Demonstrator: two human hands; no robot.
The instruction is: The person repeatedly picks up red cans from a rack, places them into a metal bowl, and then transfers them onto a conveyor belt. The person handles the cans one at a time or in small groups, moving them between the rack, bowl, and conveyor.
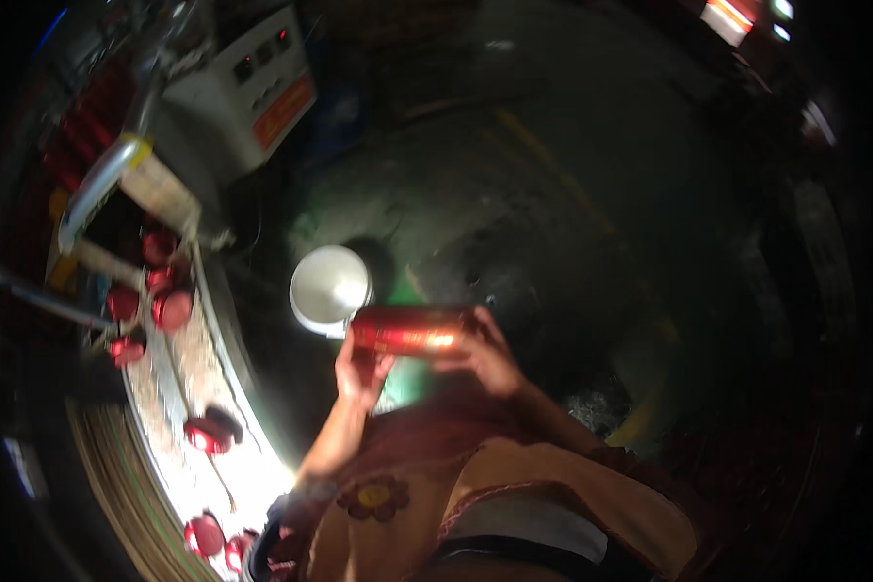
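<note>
A shiny red cylinder (407,330) lies sideways between my two hands in front of my body. My left hand (361,373) grips its left end from below. At its right end my right hand (493,357) is closed around it, with the fingers slightly blurred. Light glints off the side of the cylinder, and its far side is hidden. Just beyond my left hand stands a white bucket (299,312) on the dark floor.
Along my left runs a long, brightly lit bench or conveyor (155,388) with several red round-ended pieces (173,309) on it. A curved metal rail (97,194) rises at its far end. Behind that is a grey control box (259,87) with red displays.
</note>
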